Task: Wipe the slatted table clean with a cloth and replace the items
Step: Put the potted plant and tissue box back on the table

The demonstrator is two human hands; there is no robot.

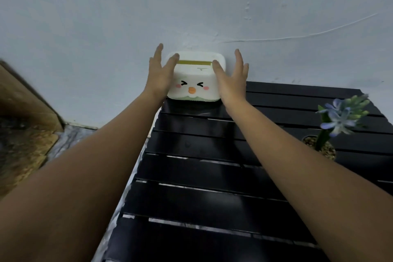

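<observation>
Two hands flank a white tissue box (194,80) at centre frame, on the black slatted surface (212,176) against the wall. Left hand (161,74) and right hand (230,76) have fingers spread, thumbs touching its top. No readable writing; only a cartoon face. A potted flower (338,121) stands at right.

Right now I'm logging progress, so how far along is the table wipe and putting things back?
Looks late on. Done: the black slatted table shows bare slats and no cloth in view, and the potted flower stands at its right side. In hand: the left hand and right hand flank the white tissue box at the far corner by the wall, fingers spread. Left: nothing else visible to replace.
</observation>
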